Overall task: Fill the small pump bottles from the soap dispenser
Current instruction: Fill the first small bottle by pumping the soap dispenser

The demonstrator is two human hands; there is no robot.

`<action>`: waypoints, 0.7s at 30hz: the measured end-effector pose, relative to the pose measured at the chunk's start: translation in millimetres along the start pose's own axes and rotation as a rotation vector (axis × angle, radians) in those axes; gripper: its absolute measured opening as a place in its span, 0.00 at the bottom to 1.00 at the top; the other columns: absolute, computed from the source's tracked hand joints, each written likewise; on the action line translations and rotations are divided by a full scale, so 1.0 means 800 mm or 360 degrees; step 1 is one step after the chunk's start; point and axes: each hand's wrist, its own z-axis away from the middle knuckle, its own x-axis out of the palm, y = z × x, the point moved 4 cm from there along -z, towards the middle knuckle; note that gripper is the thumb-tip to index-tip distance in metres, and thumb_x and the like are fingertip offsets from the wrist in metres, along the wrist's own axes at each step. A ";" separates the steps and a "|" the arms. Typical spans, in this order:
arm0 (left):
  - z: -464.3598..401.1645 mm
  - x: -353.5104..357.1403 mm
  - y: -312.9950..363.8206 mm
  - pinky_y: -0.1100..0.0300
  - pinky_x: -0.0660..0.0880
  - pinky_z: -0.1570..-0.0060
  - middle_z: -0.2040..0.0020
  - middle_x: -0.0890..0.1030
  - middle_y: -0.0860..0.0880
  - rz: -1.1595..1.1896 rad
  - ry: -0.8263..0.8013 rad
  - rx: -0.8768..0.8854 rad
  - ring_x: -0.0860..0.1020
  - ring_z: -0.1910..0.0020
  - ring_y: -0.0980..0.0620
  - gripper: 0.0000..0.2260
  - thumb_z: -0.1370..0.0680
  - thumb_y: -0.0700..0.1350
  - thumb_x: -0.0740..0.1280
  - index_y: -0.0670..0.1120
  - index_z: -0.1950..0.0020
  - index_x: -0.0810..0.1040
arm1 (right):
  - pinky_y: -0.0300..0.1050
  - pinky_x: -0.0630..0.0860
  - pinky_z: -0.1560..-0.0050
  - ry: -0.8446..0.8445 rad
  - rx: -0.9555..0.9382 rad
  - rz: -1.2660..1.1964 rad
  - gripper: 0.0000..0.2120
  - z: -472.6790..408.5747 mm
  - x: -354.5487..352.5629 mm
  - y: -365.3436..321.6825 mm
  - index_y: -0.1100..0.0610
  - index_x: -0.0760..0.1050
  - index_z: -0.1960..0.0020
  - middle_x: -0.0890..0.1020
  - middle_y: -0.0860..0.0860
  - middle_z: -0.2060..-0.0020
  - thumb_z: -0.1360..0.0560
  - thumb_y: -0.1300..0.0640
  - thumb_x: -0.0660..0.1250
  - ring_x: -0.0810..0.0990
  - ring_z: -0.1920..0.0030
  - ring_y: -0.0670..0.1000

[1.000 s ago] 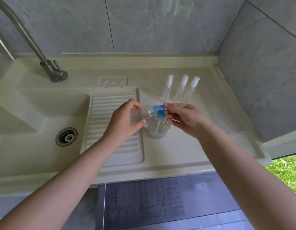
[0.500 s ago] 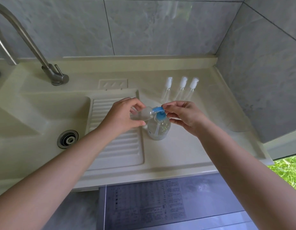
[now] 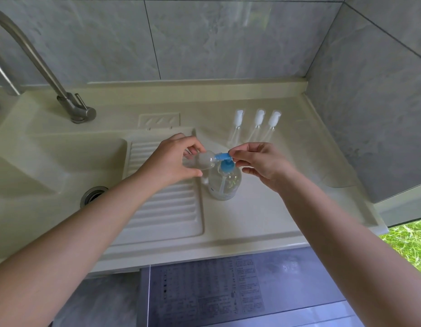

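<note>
At frame centre, the left hand (image 3: pixel 174 161) is gripping a small clear bottle (image 3: pixel 200 160) against the blue nozzle (image 3: pixel 222 156); the right hand (image 3: pixel 259 161) is pinching the pump head (image 3: pixel 226 165). Soap risks spilling if the mouth slips off.

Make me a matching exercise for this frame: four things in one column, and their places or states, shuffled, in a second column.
Things:
1. small clear bottle
2. soap dispenser
3. three white pump tops
4. tap

Places or states:
A. stands upright on the counter, blue pump head on top
B. lie in a row near the back wall
C. held on its side in the left hand, mouth at the blue spout
D. rises behind the basin, on the left

Pairs: 1-C, 2-A, 3-B, 4-D. The right hand has its fingertips on the blue pump head.
</note>
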 end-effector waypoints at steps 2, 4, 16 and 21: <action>0.000 0.002 -0.001 0.79 0.66 0.57 0.48 0.77 0.52 0.0002 -0.0006 -0.0003 0.79 0.51 0.57 0.20 0.34 0.43 0.81 0.52 0.45 0.81 | 0.40 0.75 0.52 0.0018 -0.0015 0.0071 0.01 0.000 0.000 0.000 0.54 0.84 0.56 0.85 0.47 0.62 0.25 0.58 0.74 0.80 0.63 0.43; 0.000 0.004 -0.001 0.79 0.66 0.57 0.48 0.77 0.51 0.0004 -0.0017 -0.0006 0.79 0.50 0.56 0.20 0.35 0.42 0.81 0.53 0.46 0.81 | 0.40 0.74 0.54 0.0012 0.0005 0.0123 0.02 -0.001 0.000 -0.001 0.53 0.83 0.56 0.85 0.46 0.62 0.25 0.57 0.74 0.80 0.63 0.43; -0.001 0.000 -0.002 0.79 0.66 0.57 0.48 0.77 0.53 0.0059 0.0012 -0.0033 0.78 0.51 0.58 0.20 0.35 0.43 0.82 0.53 0.45 0.82 | 0.41 0.71 0.56 -0.0079 0.0200 0.0022 0.02 0.000 -0.001 -0.013 0.55 0.83 0.56 0.83 0.47 0.65 0.25 0.60 0.74 0.77 0.63 0.45; -0.001 0.005 -0.004 0.78 0.67 0.57 0.49 0.77 0.54 0.0068 0.0011 -0.0046 0.78 0.51 0.58 0.20 0.35 0.43 0.82 0.54 0.46 0.81 | 0.41 0.72 0.59 -0.0039 0.0167 0.0081 0.03 0.001 0.002 -0.011 0.55 0.82 0.57 0.84 0.48 0.62 0.24 0.59 0.73 0.78 0.61 0.45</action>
